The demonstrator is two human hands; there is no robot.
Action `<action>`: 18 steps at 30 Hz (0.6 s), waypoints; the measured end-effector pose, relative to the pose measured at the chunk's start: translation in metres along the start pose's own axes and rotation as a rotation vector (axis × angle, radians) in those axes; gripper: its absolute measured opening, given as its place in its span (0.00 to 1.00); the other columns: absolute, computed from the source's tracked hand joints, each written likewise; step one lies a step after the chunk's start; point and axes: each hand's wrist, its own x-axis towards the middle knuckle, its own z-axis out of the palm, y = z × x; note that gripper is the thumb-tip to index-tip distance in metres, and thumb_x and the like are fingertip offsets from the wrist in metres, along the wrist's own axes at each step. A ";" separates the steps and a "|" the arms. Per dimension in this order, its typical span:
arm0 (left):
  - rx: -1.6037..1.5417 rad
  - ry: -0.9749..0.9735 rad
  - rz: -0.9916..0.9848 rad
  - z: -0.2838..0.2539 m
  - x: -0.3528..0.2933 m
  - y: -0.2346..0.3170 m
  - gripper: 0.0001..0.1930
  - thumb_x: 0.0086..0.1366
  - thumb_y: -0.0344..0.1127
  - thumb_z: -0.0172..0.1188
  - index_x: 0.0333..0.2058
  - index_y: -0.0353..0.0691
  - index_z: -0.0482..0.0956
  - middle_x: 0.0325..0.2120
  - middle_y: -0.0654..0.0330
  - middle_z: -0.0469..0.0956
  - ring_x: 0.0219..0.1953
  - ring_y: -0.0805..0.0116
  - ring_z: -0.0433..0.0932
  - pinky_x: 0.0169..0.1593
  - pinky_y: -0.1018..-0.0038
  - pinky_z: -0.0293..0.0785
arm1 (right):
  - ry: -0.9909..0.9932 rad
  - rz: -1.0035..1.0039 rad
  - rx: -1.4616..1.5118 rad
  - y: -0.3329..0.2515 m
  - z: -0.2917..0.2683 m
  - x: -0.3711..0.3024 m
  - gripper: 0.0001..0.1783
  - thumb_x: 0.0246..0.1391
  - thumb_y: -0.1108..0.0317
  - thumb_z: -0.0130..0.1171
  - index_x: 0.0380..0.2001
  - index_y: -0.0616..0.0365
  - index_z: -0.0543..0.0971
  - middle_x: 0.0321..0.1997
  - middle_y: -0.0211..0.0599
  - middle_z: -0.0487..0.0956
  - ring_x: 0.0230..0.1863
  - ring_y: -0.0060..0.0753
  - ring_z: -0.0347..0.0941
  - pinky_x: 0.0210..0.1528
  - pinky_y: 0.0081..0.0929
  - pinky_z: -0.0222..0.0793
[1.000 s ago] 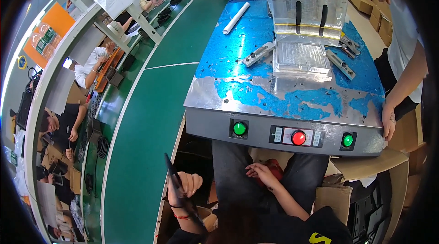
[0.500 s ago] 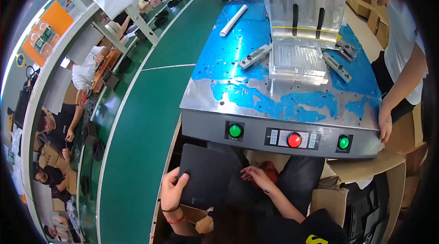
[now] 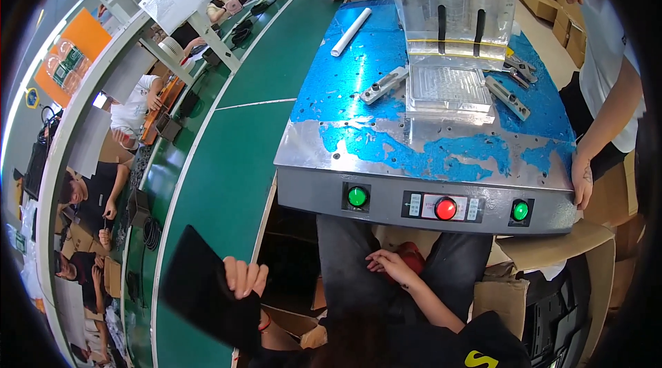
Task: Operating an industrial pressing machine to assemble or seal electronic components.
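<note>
Left hand (image 3: 245, 277) grips a thin, flat, plain black panel (image 3: 196, 289); right hand (image 3: 394, 267) lies unclenched.

Beat-up blue-and-steel machine top (image 3: 303, 142), upper right of frame, has a white roll (image 3: 351, 32), clear ribbed block (image 3: 449, 87) and metal bars (image 3: 507, 98) on it.

Near left, the black panel (image 3: 196, 285) looks matt and smooth. Farther right, glossy blue film (image 3: 331, 92) patchily covers a shiny metal worktop (image 3: 303, 147); 2 green buttons (image 3: 357, 196) look glossy; the near-right box (image 3: 500, 306) is matt cardboard.
</note>
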 end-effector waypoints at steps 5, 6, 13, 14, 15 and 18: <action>0.880 0.590 0.131 0.027 0.006 -0.005 0.14 0.62 0.40 0.54 0.30 0.30 0.73 0.17 0.68 0.70 0.21 0.84 0.61 0.26 0.84 0.54 | 0.015 -0.036 0.011 0.004 -0.004 0.000 0.14 0.61 0.63 0.40 0.41 0.58 0.73 0.34 0.34 0.77 0.37 0.24 0.73 0.40 0.20 0.67; 0.322 0.203 0.141 0.015 0.007 -0.002 0.16 0.64 0.40 0.49 0.20 0.38 0.68 0.10 0.68 0.63 0.16 0.81 0.58 0.25 0.83 0.55 | 0.002 -0.029 0.011 0.005 -0.004 0.000 0.14 0.61 0.63 0.40 0.41 0.58 0.73 0.34 0.34 0.77 0.36 0.24 0.73 0.40 0.20 0.67; 0.867 0.365 -0.028 0.030 0.011 0.002 0.15 0.61 0.40 0.56 0.30 0.29 0.74 0.18 0.68 0.70 0.19 0.81 0.62 0.24 0.83 0.56 | -0.011 -0.060 0.008 0.007 -0.005 0.002 0.14 0.61 0.63 0.40 0.40 0.59 0.73 0.34 0.34 0.77 0.36 0.24 0.73 0.40 0.20 0.67; 0.430 0.009 0.087 0.022 0.015 -0.001 0.17 0.62 0.42 0.54 0.22 0.33 0.71 0.14 0.67 0.66 0.15 0.77 0.59 0.23 0.79 0.55 | 0.002 -0.057 0.000 0.008 -0.005 -0.002 0.14 0.61 0.63 0.40 0.40 0.59 0.73 0.34 0.34 0.77 0.36 0.24 0.73 0.40 0.19 0.67; 0.036 -0.201 -0.073 0.019 0.017 0.004 0.19 0.62 0.43 0.53 0.18 0.37 0.66 0.11 0.67 0.62 0.14 0.73 0.57 0.21 0.76 0.52 | 0.016 -0.054 -0.009 0.008 -0.004 -0.003 0.15 0.62 0.63 0.39 0.40 0.59 0.73 0.34 0.34 0.77 0.36 0.24 0.73 0.40 0.19 0.67; 0.646 -0.066 -0.006 0.020 0.005 0.007 0.12 0.61 0.30 0.51 0.18 0.33 0.68 0.13 0.68 0.65 0.16 0.78 0.57 0.22 0.78 0.53 | -0.020 -0.035 -0.021 0.004 -0.002 0.002 0.14 0.62 0.64 0.39 0.40 0.59 0.73 0.35 0.33 0.76 0.37 0.24 0.73 0.41 0.19 0.67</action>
